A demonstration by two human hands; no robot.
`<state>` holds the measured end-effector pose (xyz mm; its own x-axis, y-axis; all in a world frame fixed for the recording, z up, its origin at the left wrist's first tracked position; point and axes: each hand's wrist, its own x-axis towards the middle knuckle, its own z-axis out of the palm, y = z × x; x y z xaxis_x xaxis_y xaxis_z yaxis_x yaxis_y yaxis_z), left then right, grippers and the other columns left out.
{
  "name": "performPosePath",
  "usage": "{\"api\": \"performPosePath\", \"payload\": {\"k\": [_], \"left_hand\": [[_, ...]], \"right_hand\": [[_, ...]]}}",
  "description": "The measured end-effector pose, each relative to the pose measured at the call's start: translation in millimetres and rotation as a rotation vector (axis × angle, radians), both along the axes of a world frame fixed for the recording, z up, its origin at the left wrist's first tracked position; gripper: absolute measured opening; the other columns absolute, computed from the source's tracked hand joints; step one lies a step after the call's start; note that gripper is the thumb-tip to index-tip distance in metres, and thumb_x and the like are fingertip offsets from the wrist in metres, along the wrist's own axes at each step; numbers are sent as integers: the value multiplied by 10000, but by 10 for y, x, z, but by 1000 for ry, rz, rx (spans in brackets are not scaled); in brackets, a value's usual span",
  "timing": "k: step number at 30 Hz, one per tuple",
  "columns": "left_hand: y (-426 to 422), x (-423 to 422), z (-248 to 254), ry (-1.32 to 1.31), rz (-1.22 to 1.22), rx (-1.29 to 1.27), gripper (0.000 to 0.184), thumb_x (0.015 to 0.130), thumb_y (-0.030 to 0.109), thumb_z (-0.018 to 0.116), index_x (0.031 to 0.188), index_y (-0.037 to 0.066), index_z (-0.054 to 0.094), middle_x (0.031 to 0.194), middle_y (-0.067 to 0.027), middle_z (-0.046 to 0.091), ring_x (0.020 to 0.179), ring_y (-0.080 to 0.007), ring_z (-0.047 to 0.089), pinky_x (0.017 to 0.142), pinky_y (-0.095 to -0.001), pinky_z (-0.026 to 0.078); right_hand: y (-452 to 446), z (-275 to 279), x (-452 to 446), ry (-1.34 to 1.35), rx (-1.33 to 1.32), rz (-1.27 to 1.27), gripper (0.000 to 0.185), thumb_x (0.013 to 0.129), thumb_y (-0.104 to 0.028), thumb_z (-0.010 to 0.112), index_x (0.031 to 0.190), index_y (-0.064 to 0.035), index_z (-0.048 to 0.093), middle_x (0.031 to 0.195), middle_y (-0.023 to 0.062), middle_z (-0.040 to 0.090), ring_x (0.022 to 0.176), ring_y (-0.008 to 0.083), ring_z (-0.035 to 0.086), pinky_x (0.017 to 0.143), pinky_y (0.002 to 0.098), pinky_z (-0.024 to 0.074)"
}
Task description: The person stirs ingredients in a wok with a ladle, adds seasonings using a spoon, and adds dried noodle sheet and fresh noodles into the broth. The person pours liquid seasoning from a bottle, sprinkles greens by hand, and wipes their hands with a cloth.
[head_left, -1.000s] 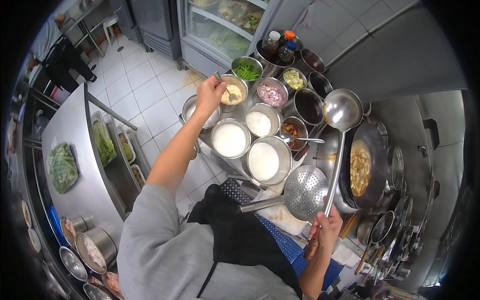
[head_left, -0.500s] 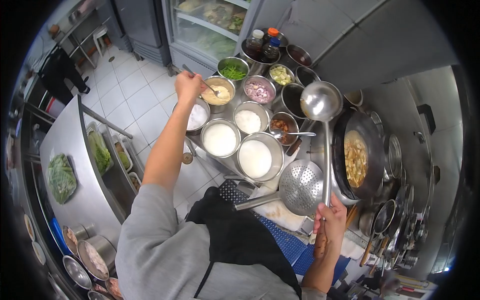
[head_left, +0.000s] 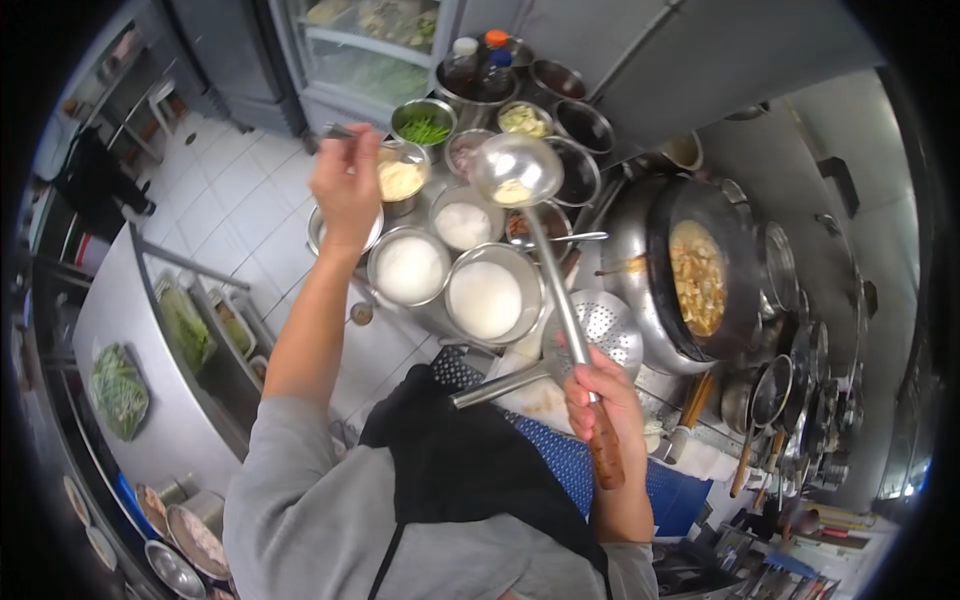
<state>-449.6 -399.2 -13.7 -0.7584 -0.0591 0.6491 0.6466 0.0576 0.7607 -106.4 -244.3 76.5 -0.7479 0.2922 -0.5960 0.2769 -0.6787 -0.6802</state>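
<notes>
My left hand (head_left: 343, 190) is closed on a spoon (head_left: 338, 131); its handle end pokes out above the fingers, and its bowl is hidden. Just right of that hand stands a metal container of pale yellow minced food (head_left: 401, 180). My right hand (head_left: 605, 395) grips the ladle (head_left: 549, 262) near its wooden handle. The ladle's bowl is over the containers, with a small pale yellow lump (head_left: 512, 191) in it. Below the ladle shaft lies a perforated strainer (head_left: 600, 335). To the right, a dark wok (head_left: 738, 290) holds sliced food in liquid (head_left: 698, 280).
Metal containers hold white granules or powder (head_left: 486, 301), chopped greens (head_left: 422, 128) and pale cubes (head_left: 525, 121). Capped bottles (head_left: 497, 72) stand behind them. A steel counter (head_left: 165, 365) with bagged greens (head_left: 120, 390) is at left. Another person (head_left: 95, 185) stands far left.
The ladle has swung left from near the wok to above the containers and now carries a pale yellow lump. My left hand has lifted away from the minced food with the spoon.
</notes>
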Motion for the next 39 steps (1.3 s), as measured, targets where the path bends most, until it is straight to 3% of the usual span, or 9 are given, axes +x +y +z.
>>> {"api": "performPosePath", "payload": {"k": [5, 7, 13, 16, 19, 26, 31, 35, 39], "left_hand": [[-695, 317, -277, -346, -148, 129, 127, 981, 56, 617, 1073, -32, 605, 829, -70, 697, 702, -102, 635, 642, -267, 529], [-717, 573, -415, -418, -203, 12, 124, 961, 56, 649, 1058, -22, 640, 803, -65, 697, 700, -107, 650, 643, -255, 528], [-648, 771, -667, -416, -214, -131, 86, 921, 33, 697, 991, -15, 685, 801, -69, 716, 718, -100, 662, 671, -258, 528], [-568, 800, -756, -357, -246, -188, 70, 896, 28, 713, 962, 13, 695, 818, -72, 731, 720, -128, 682, 668, -270, 529], [-511, 816, -777, -223, -294, -251, 65, 891, 23, 714, 953, 12, 695, 843, -78, 742, 737, -140, 693, 690, -280, 542], [-644, 755, -734, -447, -286, -168, 48, 919, 11, 693, 959, -16, 700, 876, -64, 728, 792, -100, 656, 734, -263, 530], [-566, 746, -861, -362, -340, -252, 93, 941, 47, 689, 999, -26, 686, 871, -60, 727, 774, -101, 661, 721, -252, 538], [-548, 794, -915, -390, -337, -255, 58, 904, 42, 695, 938, 2, 671, 778, -61, 705, 662, -108, 641, 641, -258, 507], [-576, 777, -914, -602, -342, -109, 89, 932, 43, 639, 976, -34, 642, 806, -96, 711, 675, -128, 665, 645, -269, 549]], "right_hand": [[68, -83, 269, 7, 155, 57, 593, 942, -100, 608, 1467, 66, 386, 610, 52, 509, 377, 105, 462, 308, 248, 395], [58, -39, 298, 2, 186, 65, 632, 927, -121, 641, 1465, 82, 378, 596, 48, 509, 367, 104, 457, 301, 245, 386], [31, 4, 282, -34, 239, 55, 692, 900, -154, 700, 1457, 98, 376, 580, 48, 524, 356, 101, 462, 295, 237, 373], [-18, 25, 269, -27, 197, -17, 608, 868, -33, 664, 1432, 70, 463, 601, 55, 532, 376, 116, 463, 319, 227, 379], [-26, 2, 276, -41, 228, -14, 607, 867, -41, 675, 1428, 69, 470, 608, 57, 538, 378, 115, 463, 318, 229, 383], [-16, -86, 406, -48, 265, -12, 641, 870, -73, 682, 1445, 73, 440, 604, 54, 540, 372, 113, 465, 314, 231, 393], [1, -112, 434, -51, 287, -10, 687, 883, -144, 713, 1449, 92, 403, 590, 55, 536, 359, 108, 470, 307, 236, 390], [-2, -108, 479, -44, 289, -39, 668, 871, -108, 707, 1443, 88, 421, 594, 56, 540, 364, 110, 472, 308, 229, 390], [-1, -47, 536, -44, 262, -62, 634, 856, -41, 684, 1438, 73, 460, 603, 61, 549, 377, 117, 476, 315, 226, 401]]}}
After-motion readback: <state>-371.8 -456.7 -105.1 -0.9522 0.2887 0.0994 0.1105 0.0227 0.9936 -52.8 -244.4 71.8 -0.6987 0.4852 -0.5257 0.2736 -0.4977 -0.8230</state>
